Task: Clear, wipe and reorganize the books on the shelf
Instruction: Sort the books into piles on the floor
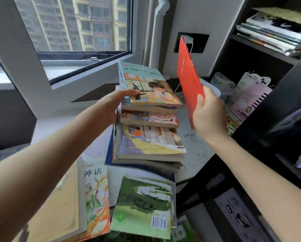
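The person's right hand is pinching a thin red book by its lower end. The thumb is pressing on the near face and the other fingers are tucked behind the cover, where I cannot see them. The book is standing almost on end above the thumb. Its long axis is running up and away from the knuckles, with the top leaning a little toward the window side, and its broad red face is turning toward the stack of books just off the fingertips.

It is looking light and floppy, a soft cover that is likely to bend if held only by a corner. A firmer hold lower along the spine edge, or a palm under it, would probably suit it better.

The left hand is lying across the illustrated top book, fingers laid fairly straight over the cover and palm against the spine side. The thumb is hidden from me. It seems to be steadying the pile, which is looking heavy and unevenly squared, and so prone to sliding.

Below the wrists, a green book is lying flat. Beyond the right hand's knuckles the dark shelf is waiting, with magazines piled in an upper bay.
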A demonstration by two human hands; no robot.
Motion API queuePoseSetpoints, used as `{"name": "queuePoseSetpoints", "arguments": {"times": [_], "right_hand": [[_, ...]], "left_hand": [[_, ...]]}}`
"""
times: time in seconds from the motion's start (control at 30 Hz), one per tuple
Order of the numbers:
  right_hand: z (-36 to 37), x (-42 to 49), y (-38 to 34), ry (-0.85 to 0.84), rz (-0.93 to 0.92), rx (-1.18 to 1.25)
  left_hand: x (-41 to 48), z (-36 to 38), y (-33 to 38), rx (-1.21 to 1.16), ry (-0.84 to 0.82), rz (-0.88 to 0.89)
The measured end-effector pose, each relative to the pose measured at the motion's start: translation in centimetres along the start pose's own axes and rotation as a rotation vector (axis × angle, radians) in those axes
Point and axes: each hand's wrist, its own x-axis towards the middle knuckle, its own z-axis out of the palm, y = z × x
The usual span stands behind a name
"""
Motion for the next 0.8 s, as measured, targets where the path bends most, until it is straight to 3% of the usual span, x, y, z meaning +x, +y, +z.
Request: {"name": "queuePoseSetpoints", "arguments": {"times": [0.17,0.27,0.37,0.5,0.6,0.67,0.8], "right_hand": [[-2.8,-3.6,-1.6,-0.113,-0.077,-0.097],[-2.6,-7.4,-1.9,-0.307,-0.056,-0.256],[-0.9,-11.4,-2.7,-0.558,-0.003,-0.340],[1.7,-15.5,-3.7,-0.702,0.011,-0.338],[2.3,-16.5,-4.0,-0.695,-0.060,-0.360],[2.0,-16.2,-3.4,-0.678,-0.009,-0.268],[1.7,-15.6,0.6,-0.427,0.191,-0.324]], "left_hand": [[-5.7,-0.3,-6.7,0.048,-0.097,-0.274],[-7.4,-0.2,-12.5,0.129,-0.108,-0.384],[-7.5,-0.6,-15.9,0.204,-0.038,-0.343],[-6.3,-0.9,-16.4,0.193,0.039,-0.318],[-5.8,-0.7,-15.5,0.117,0.102,-0.332],[-5.5,-0.8,-15.6,0.108,0.099,-0.338],[-6.5,-0.2,-15.6,0.127,0.073,-0.285]]}}
